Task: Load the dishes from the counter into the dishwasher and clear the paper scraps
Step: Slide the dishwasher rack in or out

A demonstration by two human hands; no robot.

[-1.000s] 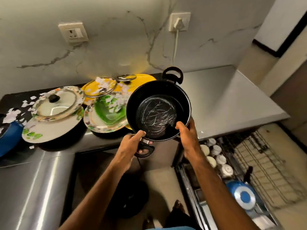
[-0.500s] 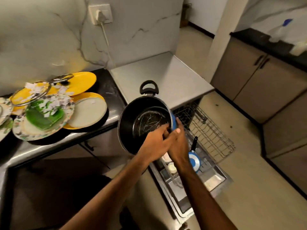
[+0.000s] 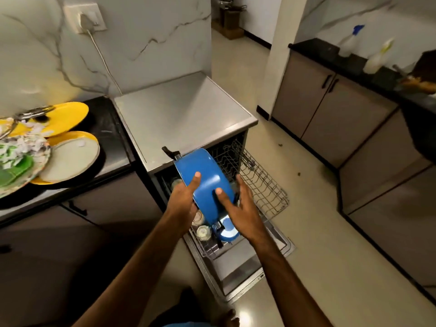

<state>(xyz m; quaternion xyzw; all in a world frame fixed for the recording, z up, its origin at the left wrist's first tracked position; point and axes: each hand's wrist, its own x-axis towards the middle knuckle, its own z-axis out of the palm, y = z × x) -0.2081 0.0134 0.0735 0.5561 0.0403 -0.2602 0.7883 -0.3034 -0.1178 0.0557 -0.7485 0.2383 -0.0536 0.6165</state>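
Observation:
I hold a blue pot [image 3: 204, 178] with black handles, turned so its blue underside faces me, above the pulled-out wire rack [image 3: 262, 182] of the open dishwasher. My left hand [image 3: 182, 197] grips its left edge, thumb on the blue base. My right hand [image 3: 238, 206] grips the right edge, thumb also on the base. Below the pot the rack holds a blue lid [image 3: 227, 232] and several small cups [image 3: 203, 232]. On the counter at left sit yellow plates [image 3: 68, 116], a cream plate [image 3: 70, 159] and a patterned plate [image 3: 21, 161] strewn with white paper scraps [image 3: 35, 132].
The dishwasher's steel top [image 3: 181, 112] runs beside the black counter [image 3: 111, 135]. Its open door [image 3: 245, 267] lies flat over the floor. A plug and cord [image 3: 89, 22] hang on the marble wall. Cabinets [image 3: 330, 109] and spray bottles [image 3: 349, 41] stand at the right.
My view swung right from the counter to the dishwasher. The pot went from open side facing me to turned over, blue base toward me, and moved down over the rack.

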